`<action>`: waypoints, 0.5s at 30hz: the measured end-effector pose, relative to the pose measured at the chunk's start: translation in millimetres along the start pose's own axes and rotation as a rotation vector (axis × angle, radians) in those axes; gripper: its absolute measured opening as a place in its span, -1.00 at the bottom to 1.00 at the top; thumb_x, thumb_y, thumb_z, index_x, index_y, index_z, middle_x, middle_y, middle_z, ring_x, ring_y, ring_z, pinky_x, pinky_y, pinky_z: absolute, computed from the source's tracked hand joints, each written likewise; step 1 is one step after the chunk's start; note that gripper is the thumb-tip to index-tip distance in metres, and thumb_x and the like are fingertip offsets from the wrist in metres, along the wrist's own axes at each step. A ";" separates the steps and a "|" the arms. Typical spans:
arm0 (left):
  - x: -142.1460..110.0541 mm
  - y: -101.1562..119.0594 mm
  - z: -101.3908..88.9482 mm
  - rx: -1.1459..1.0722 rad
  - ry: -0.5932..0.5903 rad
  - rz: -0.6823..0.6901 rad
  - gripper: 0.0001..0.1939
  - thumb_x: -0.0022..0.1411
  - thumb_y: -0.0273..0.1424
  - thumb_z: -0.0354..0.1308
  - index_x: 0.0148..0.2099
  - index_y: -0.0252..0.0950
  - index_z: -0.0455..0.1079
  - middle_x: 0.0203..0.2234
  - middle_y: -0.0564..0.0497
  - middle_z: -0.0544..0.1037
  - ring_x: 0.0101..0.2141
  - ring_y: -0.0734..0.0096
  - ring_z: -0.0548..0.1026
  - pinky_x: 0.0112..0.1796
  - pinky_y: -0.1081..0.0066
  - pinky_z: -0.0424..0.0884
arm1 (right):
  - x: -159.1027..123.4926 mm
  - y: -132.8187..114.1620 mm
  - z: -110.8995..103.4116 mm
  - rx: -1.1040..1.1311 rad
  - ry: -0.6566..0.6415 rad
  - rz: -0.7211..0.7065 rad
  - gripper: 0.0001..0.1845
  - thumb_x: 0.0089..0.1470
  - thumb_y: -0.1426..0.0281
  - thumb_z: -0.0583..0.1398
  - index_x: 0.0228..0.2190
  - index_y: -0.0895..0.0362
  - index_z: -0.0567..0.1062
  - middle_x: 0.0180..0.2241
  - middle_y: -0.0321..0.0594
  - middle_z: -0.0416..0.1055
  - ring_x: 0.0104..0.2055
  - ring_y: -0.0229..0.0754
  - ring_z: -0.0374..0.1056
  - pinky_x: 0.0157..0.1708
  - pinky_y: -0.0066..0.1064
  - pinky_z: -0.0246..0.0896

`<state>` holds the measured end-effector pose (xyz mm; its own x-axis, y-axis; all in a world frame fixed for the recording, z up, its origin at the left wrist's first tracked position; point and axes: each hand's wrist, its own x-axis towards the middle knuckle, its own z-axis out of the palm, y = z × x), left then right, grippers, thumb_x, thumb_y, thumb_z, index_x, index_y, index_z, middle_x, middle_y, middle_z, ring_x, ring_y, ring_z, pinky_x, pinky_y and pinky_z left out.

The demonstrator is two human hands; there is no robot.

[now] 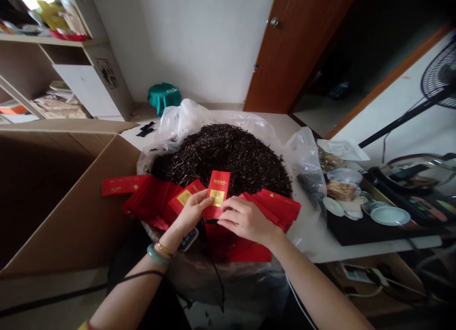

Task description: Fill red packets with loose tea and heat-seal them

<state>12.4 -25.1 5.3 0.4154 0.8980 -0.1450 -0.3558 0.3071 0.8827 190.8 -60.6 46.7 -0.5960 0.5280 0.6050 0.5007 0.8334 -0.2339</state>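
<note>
Both my hands pinch one small red packet (218, 189) with a gold label, held upright just in front of a big heap of dark loose tea leaves (228, 156). My left hand (192, 209) grips its lower left edge and my right hand (245, 218) grips its lower right edge. The tea lies in a clear plastic bag (185, 118) opened wide. Several more red packets (156, 197) are fanned along the near rim of the heap, on both sides of my hands. A green bangle and a gold one sit on my left wrist.
A large open cardboard box (71, 201) stands at the left. At the right, a dark tray (374, 228) holds small bowls and plates. A shelf unit is at the back left, a wooden door (295, 44) behind, a fan (440, 75) at the far right.
</note>
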 end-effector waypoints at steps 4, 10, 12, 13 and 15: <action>-1.1 0.2 -2.0 0.117 -0.022 0.052 -0.49 0.00 -0.15 0.34 -0.06 -0.38 0.49 -0.27 -0.09 0.64 -0.32 0.26 0.58 -0.25 0.39 0.46 | -0.7 9.3 0.7 -0.054 0.160 0.224 -0.71 0.17 0.34 0.17 -0.06 0.11 0.44 -0.16 -0.05 0.41 -0.10 -0.04 0.34 -0.10 -0.18 0.36; -5.0 -2.5 1.4 0.296 -0.117 0.052 -0.49 0.07 -0.11 0.28 -0.04 -0.38 0.49 -0.31 -0.09 0.64 -0.33 0.22 0.57 -0.26 0.34 0.48 | -10.5 27.1 12.4 -0.219 0.192 0.370 -0.42 0.19 0.34 0.12 0.21 0.11 0.17 -0.01 0.07 0.30 0.04 0.09 0.26 -0.01 -0.01 0.31; -5.4 -3.3 2.7 0.319 -0.118 0.063 -0.50 0.09 -0.11 0.26 -0.04 -0.38 0.49 -0.30 -0.09 0.64 -0.34 0.23 0.57 -0.27 0.33 0.49 | -11.9 28.6 15.0 -0.220 0.180 0.352 -0.45 0.20 0.38 0.11 0.20 0.12 0.19 -0.04 0.06 0.34 0.01 0.08 0.29 -0.01 -0.03 0.31; -5.3 -3.7 3.0 0.323 -0.115 0.065 -0.51 0.10 -0.11 0.25 -0.04 -0.37 0.48 -0.31 -0.09 0.64 -0.34 0.24 0.57 -0.28 0.33 0.49 | -11.8 28.5 15.4 -0.220 0.181 0.347 -0.46 0.20 0.40 0.10 0.20 0.13 0.19 -0.05 0.05 0.36 0.01 0.07 0.29 -0.01 -0.03 0.31; -4.8 -4.3 2.9 0.327 -0.103 0.062 -0.51 0.10 -0.11 0.23 -0.04 -0.37 0.48 -0.31 -0.09 0.64 -0.35 0.25 0.57 -0.29 0.34 0.49 | -10.7 27.2 14.7 -0.215 0.188 0.343 -0.50 0.21 0.43 0.08 0.18 0.11 0.24 -0.05 0.04 0.38 0.00 0.05 0.30 0.00 -0.03 0.30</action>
<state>14.4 -31.7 3.5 0.4894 0.8703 -0.0559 -0.1023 0.1210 0.9874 201.5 -41.2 22.7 -0.2584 0.7127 0.6521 0.7804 0.5519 -0.2940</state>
